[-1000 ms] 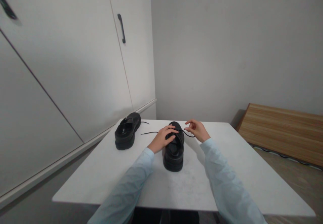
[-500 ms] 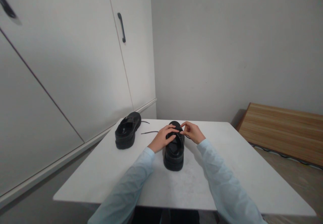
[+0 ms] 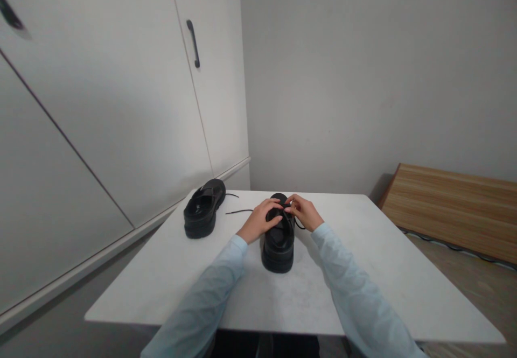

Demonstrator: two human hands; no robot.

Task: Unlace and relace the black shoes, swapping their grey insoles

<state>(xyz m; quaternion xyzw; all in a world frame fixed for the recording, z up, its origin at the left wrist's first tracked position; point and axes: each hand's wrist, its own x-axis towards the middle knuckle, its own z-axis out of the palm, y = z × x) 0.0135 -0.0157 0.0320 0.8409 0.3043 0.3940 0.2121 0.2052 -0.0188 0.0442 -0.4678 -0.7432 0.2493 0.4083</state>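
A black shoe (image 3: 278,247) stands upright on the white table, its heel towards me and its toe pointing away. My left hand (image 3: 260,219) lies over the shoe's left side, fingers and thumb curved round the upper near the lacing. At the lacing, my right hand (image 3: 305,212) has its thumb and fingertips pinched on the thin black shoelace (image 3: 299,224), part of which hangs by the shoe's right side. Another lace end (image 3: 238,211) extends left across the table from beneath my left hand. The fingertips partly hide the eyelets.
A second black shoe (image 3: 202,212) stands at the table's (image 3: 375,272) far left, with a lace end trailing right. White cupboard doors (image 3: 121,105) rise on the left, a grey wall (image 3: 363,78) behind. A wooden panel (image 3: 452,207) is beyond the table's right edge.
My right hand has shifted slightly left, nearer my left hand over the lacing. More of the lace shows hanging at the shoe's right side. My left hand stays nearly still.
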